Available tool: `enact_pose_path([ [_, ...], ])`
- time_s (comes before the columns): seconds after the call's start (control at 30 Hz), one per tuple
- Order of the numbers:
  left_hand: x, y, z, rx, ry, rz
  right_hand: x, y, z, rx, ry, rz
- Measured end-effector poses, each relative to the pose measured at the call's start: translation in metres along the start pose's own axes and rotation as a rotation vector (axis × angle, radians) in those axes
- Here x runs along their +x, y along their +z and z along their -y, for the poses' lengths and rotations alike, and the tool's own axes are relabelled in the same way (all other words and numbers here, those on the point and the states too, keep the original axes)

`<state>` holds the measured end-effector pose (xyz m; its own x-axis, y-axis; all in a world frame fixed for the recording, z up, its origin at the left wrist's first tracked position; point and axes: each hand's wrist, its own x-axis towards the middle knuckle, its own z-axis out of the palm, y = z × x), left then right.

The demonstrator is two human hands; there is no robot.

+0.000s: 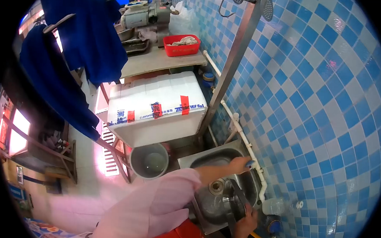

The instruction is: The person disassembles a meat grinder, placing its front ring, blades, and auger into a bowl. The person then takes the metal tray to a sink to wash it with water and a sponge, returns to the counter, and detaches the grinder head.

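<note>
My left hand (239, 165) reaches over the sink (203, 223) with its fingers closed on a tap (251, 165) with a blue part, on the white wall pipe. Lower down, my right hand (246, 223) grips a knife (239, 193); its long, dark metal blade points up and left over the basin. Part of the blade blends with the shiny steel, so its full outline is hard to make out. The round drain (216, 187) shows beside it. A pink sleeve (153, 202) covers my left arm.
A white foam box (157, 96) with red tape stands beyond the sink, above a grey bucket (149, 160) holding liquid. A metal post (233, 61) rises near the tiled wall (310, 103). A red basin (180, 50) with cloth sits on the table; a plastic bottle (276, 206) lies right.
</note>
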<state>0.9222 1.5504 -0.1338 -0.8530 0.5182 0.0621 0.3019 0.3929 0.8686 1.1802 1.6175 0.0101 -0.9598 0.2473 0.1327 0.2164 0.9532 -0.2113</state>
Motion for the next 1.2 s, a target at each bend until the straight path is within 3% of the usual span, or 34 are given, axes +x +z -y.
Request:
enact_pose_path([
  [0.1,-0.049,-0.025,-0.001,-0.066,-0.188,-0.271,-0.010,0.018,-0.003,0.019,-0.105,-0.026],
  [0.27,-0.152,-0.060,0.003,-0.367,-0.735,0.100,-0.016,0.041,0.005,0.092,-0.236,-0.006],
  [0.37,-0.194,-0.072,-0.071,-1.076,-1.088,0.182,-0.015,0.032,0.016,0.141,-0.341,-0.094],
  [0.47,-0.199,-0.049,-0.071,-1.528,-0.878,0.155,-0.016,0.008,0.034,0.177,-0.461,-0.165],
  [0.6,-0.199,-0.072,-0.095,-1.761,-0.767,0.153,-0.021,-0.031,0.056,0.157,-0.589,-0.228],
  [0.7,-0.203,-0.115,-0.117,-1.702,-0.577,0.095,-0.017,-0.048,0.082,0.262,-0.639,-0.312],
  [0.73,-0.204,-0.131,-0.122,-1.634,-0.465,0.065,-0.013,-0.048,0.081,0.313,-0.616,-0.144],
  [0.83,-0.201,-0.176,-0.118,-1.485,-0.249,-0.033,-0.004,-0.051,0.112,0.691,-0.389,-0.088],
  [0.87,-0.198,-0.189,-0.110,-1.447,-0.179,-0.063,0.003,-0.040,0.107,0.848,-0.271,0.064],
  [0.9,-0.197,-0.207,-0.107,-1.429,-0.141,-0.070,0.005,-0.022,0.110,1.073,-0.135,0.021],
  [0.97,-0.196,-0.243,-0.100,-1.396,-0.063,-0.084,0.018,0.012,0.118,1.736,0.410,0.158],
  [1.07,-0.194,-0.287,-0.077,-1.370,-0.007,-0.064,0.050,0.030,0.168,2.503,0.579,0.631],
  [1.17,-0.193,-0.317,-0.046,-1.407,-0.024,-0.062,0.092,0.062,0.214,2.523,0.446,0.350],
  [1.2,-0.191,-0.326,-0.034,-1.436,-0.055,-0.077,0.103,0.067,0.225,2.531,0.448,0.356],
])
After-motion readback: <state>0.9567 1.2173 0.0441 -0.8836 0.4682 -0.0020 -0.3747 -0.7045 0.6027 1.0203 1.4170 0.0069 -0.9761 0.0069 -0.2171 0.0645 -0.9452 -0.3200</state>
